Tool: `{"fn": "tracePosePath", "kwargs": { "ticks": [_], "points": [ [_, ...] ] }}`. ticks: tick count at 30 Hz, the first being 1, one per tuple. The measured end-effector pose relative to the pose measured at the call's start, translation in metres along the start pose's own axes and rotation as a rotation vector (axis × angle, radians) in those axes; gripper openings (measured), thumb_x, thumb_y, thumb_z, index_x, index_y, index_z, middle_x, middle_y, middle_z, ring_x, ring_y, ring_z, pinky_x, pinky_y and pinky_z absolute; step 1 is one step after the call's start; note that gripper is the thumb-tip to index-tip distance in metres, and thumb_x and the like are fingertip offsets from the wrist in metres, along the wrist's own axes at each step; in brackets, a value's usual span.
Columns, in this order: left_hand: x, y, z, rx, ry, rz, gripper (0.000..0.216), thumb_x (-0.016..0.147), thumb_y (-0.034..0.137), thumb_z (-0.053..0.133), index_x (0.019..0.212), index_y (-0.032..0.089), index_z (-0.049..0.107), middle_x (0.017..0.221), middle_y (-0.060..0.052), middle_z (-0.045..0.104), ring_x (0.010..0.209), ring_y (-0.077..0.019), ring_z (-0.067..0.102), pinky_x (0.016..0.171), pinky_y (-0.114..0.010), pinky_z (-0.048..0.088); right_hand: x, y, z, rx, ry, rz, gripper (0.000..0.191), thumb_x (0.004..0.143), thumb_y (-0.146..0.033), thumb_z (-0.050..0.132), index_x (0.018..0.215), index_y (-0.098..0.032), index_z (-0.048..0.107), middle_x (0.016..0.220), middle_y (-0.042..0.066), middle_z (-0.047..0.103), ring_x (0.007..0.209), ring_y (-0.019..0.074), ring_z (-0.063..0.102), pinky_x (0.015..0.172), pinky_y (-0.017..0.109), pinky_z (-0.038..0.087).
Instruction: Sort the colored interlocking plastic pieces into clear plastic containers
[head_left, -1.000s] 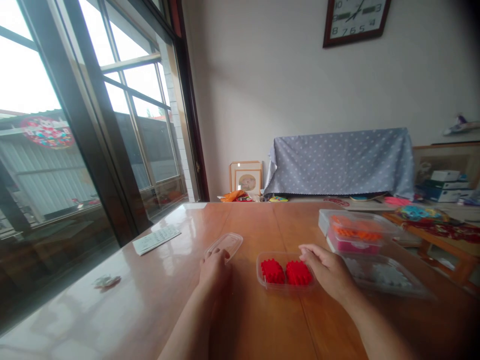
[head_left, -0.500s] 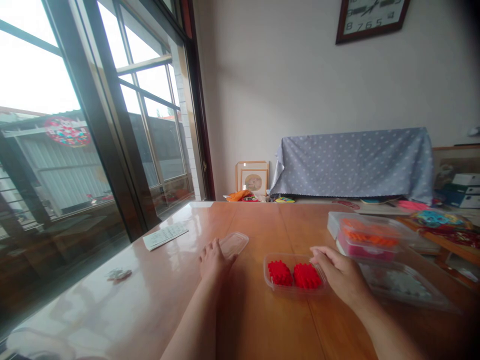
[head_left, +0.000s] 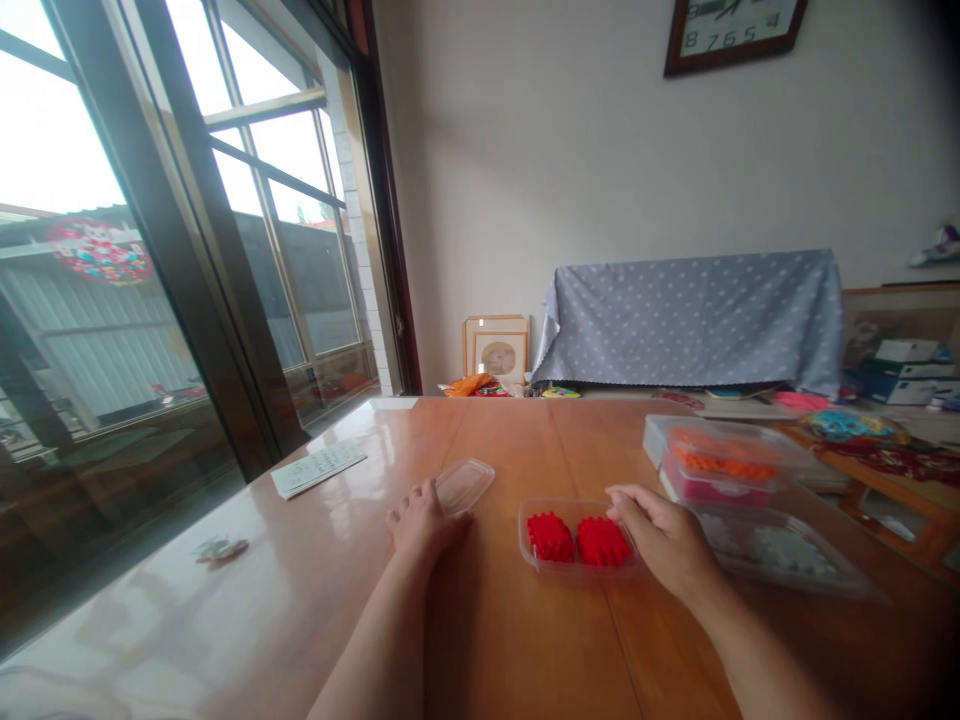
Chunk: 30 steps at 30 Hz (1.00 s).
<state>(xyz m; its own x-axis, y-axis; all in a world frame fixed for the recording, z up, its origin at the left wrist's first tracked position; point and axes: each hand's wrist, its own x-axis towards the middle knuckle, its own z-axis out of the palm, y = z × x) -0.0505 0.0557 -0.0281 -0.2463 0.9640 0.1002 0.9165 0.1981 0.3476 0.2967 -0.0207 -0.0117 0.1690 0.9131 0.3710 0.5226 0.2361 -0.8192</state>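
Note:
My left hand (head_left: 426, 525) rests low over the table, fingers spread, at the near left edge of a clear plastic lid (head_left: 469, 487). The hand hides part of that lid; I cannot tell how firmly it touches. To the right, a shallow clear plastic container (head_left: 551, 572) holds two clumps of red toothed pieces (head_left: 604, 541) side by side. My right hand (head_left: 664, 535) is closed in a pinch at the container's right rim, its fingertips beside the right red clump.
Right of my right hand lies a clear container with pale toothed pieces (head_left: 795, 552). Behind it, stacked boxes hold orange pieces (head_left: 720, 452). A printed card (head_left: 319, 470) and a small item (head_left: 219, 549) lie on the left of the shiny wooden table (head_left: 525, 650).
The view has turned slightly right and down, so everything sits further left and higher. Both hands keep nearly the same place against the lid and the container.

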Motion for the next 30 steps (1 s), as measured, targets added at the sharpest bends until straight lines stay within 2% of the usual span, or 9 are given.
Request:
{"fn": "tracePosePath", "kwargs": {
  "ticks": [5,10,13,17,21,26,30],
  "points": [
    [0.0,0.003,-0.003,-0.09,0.07,0.014,0.084,0.072,0.06,0.073,0.142,0.023,0.044,0.14,-0.017,0.059,0.129,-0.0386,0.053,0.103,-0.046,0.04,-0.002,-0.005,0.0,0.004,0.001,-0.017,0.045,0.092,-0.061,0.051,0.104,-0.023,0.072,0.092,0.007,0.079,0.091,0.0265,0.074,0.077,0.032,0.054],
    [0.009,-0.001,0.005,-0.344,0.17,0.155,0.051,0.087,0.054,0.061,0.126,0.021,0.057,0.122,-0.011,0.068,0.111,-0.0268,0.064,0.091,-0.035,0.048,-0.005,-0.013,0.0,-0.006,-0.007,-0.045,0.042,0.095,-0.058,0.048,0.101,-0.023,0.071,0.091,0.006,0.078,0.091,0.0251,0.073,0.079,0.031,0.052],
    [0.009,0.001,0.008,-0.299,0.158,0.194,0.039,0.087,0.048,0.061,0.117,0.023,0.064,0.117,-0.008,0.07,0.108,-0.0266,0.064,0.09,-0.035,0.047,-0.005,-0.013,0.0,-0.005,-0.005,-0.043,0.042,0.095,-0.059,0.049,0.101,-0.023,0.071,0.092,0.006,0.078,0.092,0.0255,0.073,0.079,0.031,0.053],
    [-0.001,0.009,0.007,-0.185,0.17,0.233,0.04,0.087,0.034,0.06,0.126,0.026,0.061,0.132,-0.007,0.064,0.122,-0.028,0.056,0.098,-0.039,0.044,-0.004,-0.011,-0.001,-0.005,-0.002,-0.029,0.043,0.094,-0.059,0.05,0.103,-0.024,0.072,0.093,0.006,0.078,0.092,0.0261,0.074,0.078,0.031,0.054],
    [-0.01,0.019,0.007,-0.068,0.061,0.331,0.043,0.087,0.028,0.057,0.13,0.029,0.06,0.144,-0.005,0.059,0.135,-0.0292,0.045,0.108,-0.044,0.036,-0.004,-0.008,0.0,-0.002,-0.006,-0.032,0.046,0.093,-0.061,0.05,0.104,-0.023,0.073,0.093,0.008,0.079,0.092,0.0274,0.074,0.076,0.032,0.055],
    [-0.016,0.028,0.01,-0.004,-0.01,0.429,0.036,0.092,0.03,0.052,0.126,0.031,0.064,0.136,-0.005,0.063,0.137,-0.0303,0.043,0.112,-0.045,0.029,-0.003,-0.007,0.001,-0.036,0.003,-0.031,0.047,0.091,-0.063,0.05,0.102,-0.023,0.073,0.091,0.008,0.079,0.089,0.0272,0.074,0.074,0.031,0.055],
    [-0.019,0.032,0.008,0.026,-0.008,0.435,0.028,0.091,0.033,0.053,0.115,0.031,0.068,0.127,-0.007,0.066,0.128,-0.0323,0.048,0.112,-0.05,0.027,-0.004,-0.006,0.001,-0.021,-0.008,-0.025,0.045,0.092,-0.061,0.051,0.104,-0.024,0.072,0.094,0.007,0.079,0.091,0.027,0.074,0.077,0.032,0.055]
  ]
}}
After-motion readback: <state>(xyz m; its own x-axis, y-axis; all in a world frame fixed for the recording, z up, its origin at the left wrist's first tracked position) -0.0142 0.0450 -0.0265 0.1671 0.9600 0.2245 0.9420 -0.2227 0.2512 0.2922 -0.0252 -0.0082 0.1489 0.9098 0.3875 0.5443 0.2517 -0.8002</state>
